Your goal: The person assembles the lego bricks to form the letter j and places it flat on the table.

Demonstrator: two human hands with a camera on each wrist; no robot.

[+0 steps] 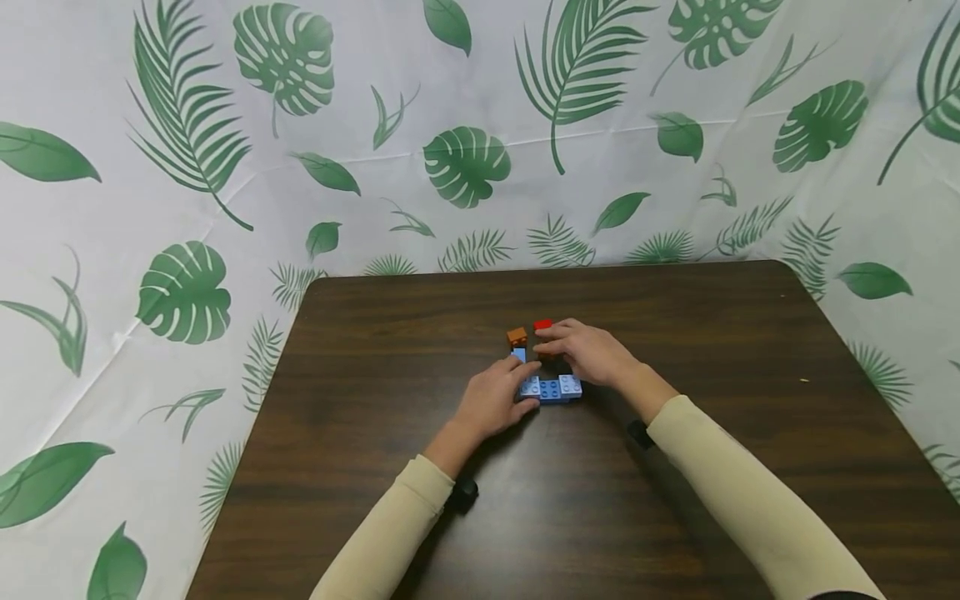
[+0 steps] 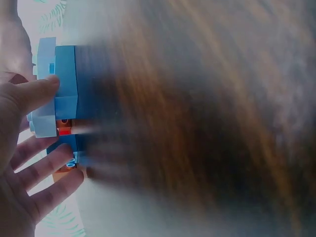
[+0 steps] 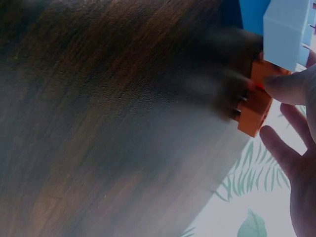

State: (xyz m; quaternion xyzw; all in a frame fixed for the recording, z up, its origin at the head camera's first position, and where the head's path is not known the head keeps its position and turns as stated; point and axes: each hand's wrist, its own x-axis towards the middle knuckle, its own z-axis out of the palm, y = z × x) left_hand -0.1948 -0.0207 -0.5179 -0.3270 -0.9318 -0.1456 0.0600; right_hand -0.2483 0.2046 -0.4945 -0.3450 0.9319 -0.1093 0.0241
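Note:
Toy building bricks stand joined on the table in an angled row. Light blue bricks (image 1: 570, 386) sit on top of darker blue bricks (image 1: 550, 390). My left hand (image 1: 495, 396) holds the left corner of the blue row, its thumb on the near side and its other fingers spread behind. My right hand (image 1: 596, 354) reaches over the far right side. In the right wrist view its thumb and a finger close about an orange brick (image 3: 254, 112). A red brick (image 1: 542, 324) shows at the right fingertips, and another orange brick (image 1: 517, 337) lies at the far left end.
The dark wooden table (image 1: 375, 333) extends all around the bricks. Behind it hangs a white cloth (image 1: 390, 192) with green leaf prints. A small yellowish speck (image 1: 804, 380) lies on the table's right side.

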